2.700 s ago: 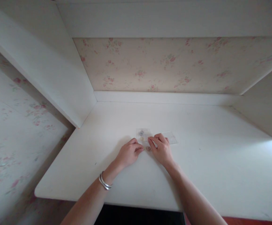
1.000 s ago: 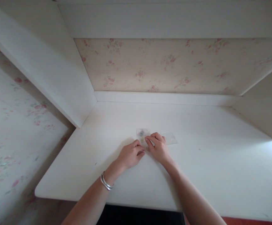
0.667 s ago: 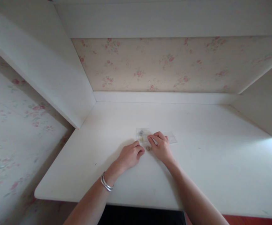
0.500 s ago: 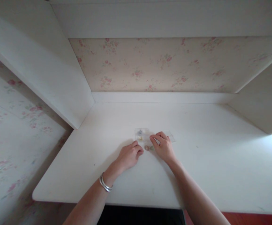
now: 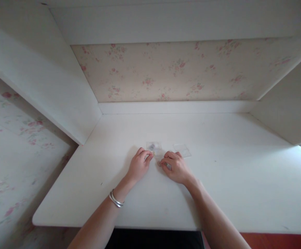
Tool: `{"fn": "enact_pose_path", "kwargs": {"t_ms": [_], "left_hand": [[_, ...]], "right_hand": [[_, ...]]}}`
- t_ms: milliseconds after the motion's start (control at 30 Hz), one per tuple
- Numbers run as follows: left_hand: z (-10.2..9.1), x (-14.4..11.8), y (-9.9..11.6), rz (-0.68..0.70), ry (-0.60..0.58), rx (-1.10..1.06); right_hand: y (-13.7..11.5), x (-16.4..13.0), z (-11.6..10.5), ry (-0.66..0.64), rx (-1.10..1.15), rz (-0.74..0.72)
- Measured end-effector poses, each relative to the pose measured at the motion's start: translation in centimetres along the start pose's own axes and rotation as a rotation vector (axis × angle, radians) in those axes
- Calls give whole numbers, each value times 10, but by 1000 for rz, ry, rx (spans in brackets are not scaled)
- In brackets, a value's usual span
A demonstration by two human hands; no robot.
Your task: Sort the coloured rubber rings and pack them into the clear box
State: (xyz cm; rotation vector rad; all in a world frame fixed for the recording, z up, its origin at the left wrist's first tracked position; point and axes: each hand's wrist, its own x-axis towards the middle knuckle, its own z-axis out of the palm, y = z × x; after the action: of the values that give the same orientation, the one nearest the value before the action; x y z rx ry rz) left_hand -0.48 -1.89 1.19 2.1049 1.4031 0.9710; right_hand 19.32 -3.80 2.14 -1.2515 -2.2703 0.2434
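Since the picture from a moment ago, the left hand has slid forward to the small clear box, and the right hand has pulled back toward the person and curled over the little round piece that lay bare on the desk before. The clear box sits on the white desk, close to the middle, with a tiny blue-grey round thing inside it; anything else in it is too small to make out. The left hand's fingertips touch the near edge of the box, with the fingers bent and close together, holding nothing that can be seen. The right hand lies just to the right of the box, its fingers pinched narrow at the little round piece, which peeks out at the fingertips; I cannot tell if it is really gripped. A flat clear lid lies on the desk just past the right hand, apart from the box. The left wrist wears a silver bangle. The desk has lots of bare room on both sides and behind the box. White side walls stand left and right, and a flowery back wall closes the far end. The front edge of the desk is near the person's arms.
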Motion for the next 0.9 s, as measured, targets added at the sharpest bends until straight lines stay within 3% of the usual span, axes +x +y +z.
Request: {"fn": "enact_pose_path", "kwargs": {"t_ms": [267, 467, 900], "left_hand": [[3, 1, 0, 4, -2, 115], [-1, -6, 4, 28, -100, 254], [-1, -7, 1, 31, -96, 248]], "right_hand": [[2, -1, 2, -58, -49, 3], [2, 0, 3, -55, -63, -5], [1, 0, 1, 8, 63, -13]]}}
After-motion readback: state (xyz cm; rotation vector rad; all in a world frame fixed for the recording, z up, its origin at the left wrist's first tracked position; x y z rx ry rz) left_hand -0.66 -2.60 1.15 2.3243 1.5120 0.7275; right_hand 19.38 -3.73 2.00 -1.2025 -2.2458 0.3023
